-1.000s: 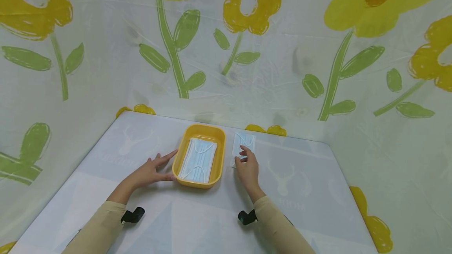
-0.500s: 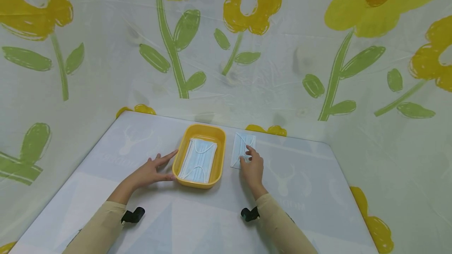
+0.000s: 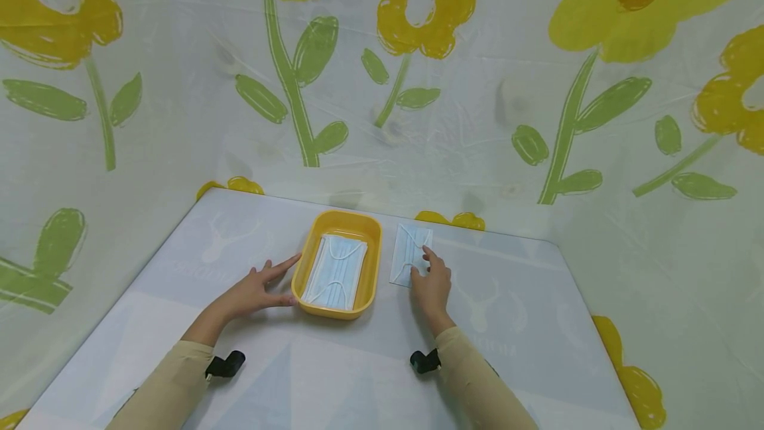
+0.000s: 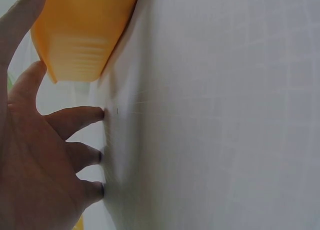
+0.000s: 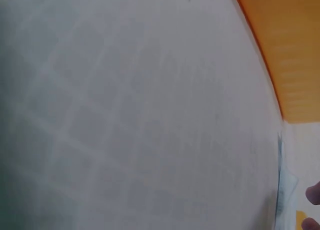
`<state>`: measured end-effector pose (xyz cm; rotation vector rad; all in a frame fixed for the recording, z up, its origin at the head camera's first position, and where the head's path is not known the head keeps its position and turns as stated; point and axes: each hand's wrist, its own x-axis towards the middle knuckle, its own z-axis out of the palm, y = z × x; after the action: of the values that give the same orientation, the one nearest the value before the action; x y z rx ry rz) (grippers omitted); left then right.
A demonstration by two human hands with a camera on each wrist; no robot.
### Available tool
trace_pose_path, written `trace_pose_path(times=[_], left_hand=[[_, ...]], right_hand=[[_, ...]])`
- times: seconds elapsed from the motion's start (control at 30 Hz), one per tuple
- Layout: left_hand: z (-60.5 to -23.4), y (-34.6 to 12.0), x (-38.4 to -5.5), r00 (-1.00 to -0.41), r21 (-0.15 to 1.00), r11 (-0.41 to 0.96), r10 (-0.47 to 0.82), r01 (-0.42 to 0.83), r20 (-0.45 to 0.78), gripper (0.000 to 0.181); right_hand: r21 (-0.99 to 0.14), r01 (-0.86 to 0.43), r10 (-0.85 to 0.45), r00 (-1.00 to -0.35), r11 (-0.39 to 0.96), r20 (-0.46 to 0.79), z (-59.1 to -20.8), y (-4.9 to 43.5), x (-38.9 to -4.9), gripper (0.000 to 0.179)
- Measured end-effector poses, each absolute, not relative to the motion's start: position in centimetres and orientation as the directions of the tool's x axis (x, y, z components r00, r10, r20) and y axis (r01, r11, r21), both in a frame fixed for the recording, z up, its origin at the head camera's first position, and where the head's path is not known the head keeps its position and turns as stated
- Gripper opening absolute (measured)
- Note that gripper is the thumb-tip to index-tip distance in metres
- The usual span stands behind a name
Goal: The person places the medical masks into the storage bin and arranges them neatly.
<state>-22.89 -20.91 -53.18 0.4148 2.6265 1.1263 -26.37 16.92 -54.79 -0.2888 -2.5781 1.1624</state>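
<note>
A yellow plastic basin (image 3: 342,315) holds light-blue pleated face masks (image 3: 335,271) with white ear loops, lying flat. My left hand (image 3: 251,294) is spread at the basin's left side, with thumb and index finger at its wall. In the left wrist view the other fingertips (image 4: 95,156) rest on the table beside the basin (image 4: 75,39). To the right of the basin another face mask (image 3: 408,244) lies flat on the table. My right hand (image 3: 434,287) is over its lower right edge, fingers loosely bent, nothing held. Fingertips (image 5: 314,194) show at the right wrist view's edge, near the mask (image 5: 285,200).
The table (image 3: 310,377) has a pale printed cloth. Its far edge meets a hanging curtain (image 3: 465,151) with yellow flowers, which also stands along both sides. Small black wrist cameras (image 3: 225,364) are strapped at the sleeves.
My right hand has drawn back to the right and slightly toward me, uncovering more of the single mask on the table. My left hand and the basin have stayed put.
</note>
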Motion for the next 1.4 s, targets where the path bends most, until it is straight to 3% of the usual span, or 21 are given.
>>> trace_pose_path(times=[1.4], left_hand=[[-52.9, -20.9, -22.9, -0.925, 0.732, 0.664, 0.359, 0.156, -0.129, 0.1]], right_hand=[[-0.731, 0.146, 0.289, -0.955, 0.666, 0.072, -54.9, 18.6, -28.6, 0.075]])
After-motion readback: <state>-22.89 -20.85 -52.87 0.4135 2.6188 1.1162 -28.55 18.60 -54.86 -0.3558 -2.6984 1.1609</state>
